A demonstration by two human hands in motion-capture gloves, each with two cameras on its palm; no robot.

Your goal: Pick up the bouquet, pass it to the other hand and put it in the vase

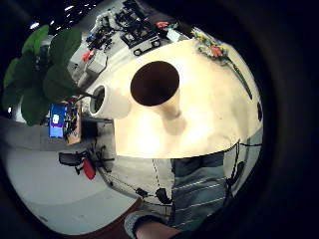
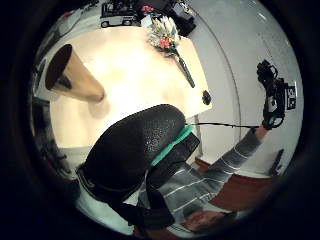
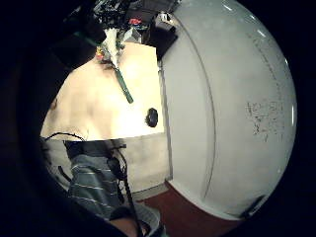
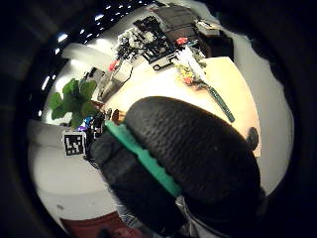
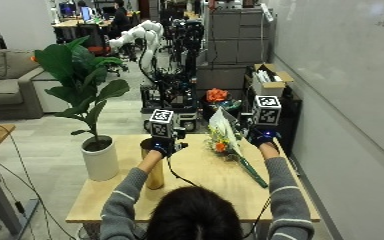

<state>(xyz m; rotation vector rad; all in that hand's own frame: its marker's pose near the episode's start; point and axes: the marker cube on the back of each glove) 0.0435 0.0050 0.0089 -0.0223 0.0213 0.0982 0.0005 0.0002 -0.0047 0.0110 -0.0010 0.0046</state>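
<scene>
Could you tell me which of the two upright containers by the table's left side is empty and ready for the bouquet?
The tan vase on the table; its mouth is open and dark. The white pot beside it holds a leafy plant.

Bright overhead room light glares on the table point(image 5: 205, 172); palm views bend toward dark edges

Robotics lab: robot arm point(image 5: 141, 33), equipment racks point(image 5: 179, 75).

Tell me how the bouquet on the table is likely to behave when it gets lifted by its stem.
The bouquet has a wide wrapped head and a thin green stem bundle, so it is probably top-heavy and may droop at the flower end. The wrap looks like thin paper, likely to crumple. It lies flat on the table, so it is unlikely to roll.
</scene>
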